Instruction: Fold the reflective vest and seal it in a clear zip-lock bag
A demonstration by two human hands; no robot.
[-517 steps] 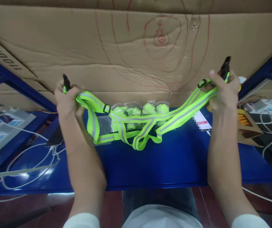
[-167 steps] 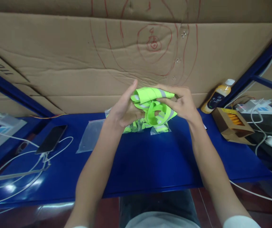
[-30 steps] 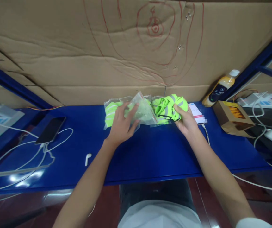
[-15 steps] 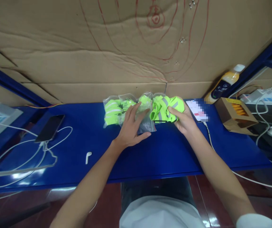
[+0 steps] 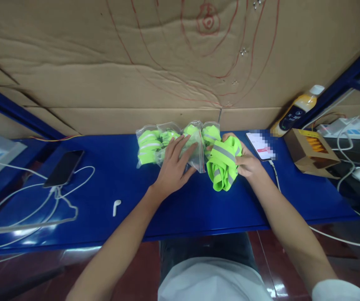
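Note:
My right hand grips a bundled neon-yellow reflective vest with grey stripes, holding it over the blue tabletop by its right side. The bundle is folded, with its rolled end toward me. My left hand lies with fingers stretched over a clear zip bag, touching it; the thumb is near the bag's lower edge. Behind the hands stand several clear bags with neon-yellow vests in a row, such as the leftmost bagged vest and the rightmost bagged vest, partly covered by my hands and the loose bag.
On the left lie a dark phone, white cables and a white earbud. To the right are a lit phone, a juice bottle and an open cardboard box. A cardboard panel backs the table.
My right hand has turned the vest bundle and brought it nearer to me. My left thumb has drawn in toward the bag, whose zip edge now stands more upright.

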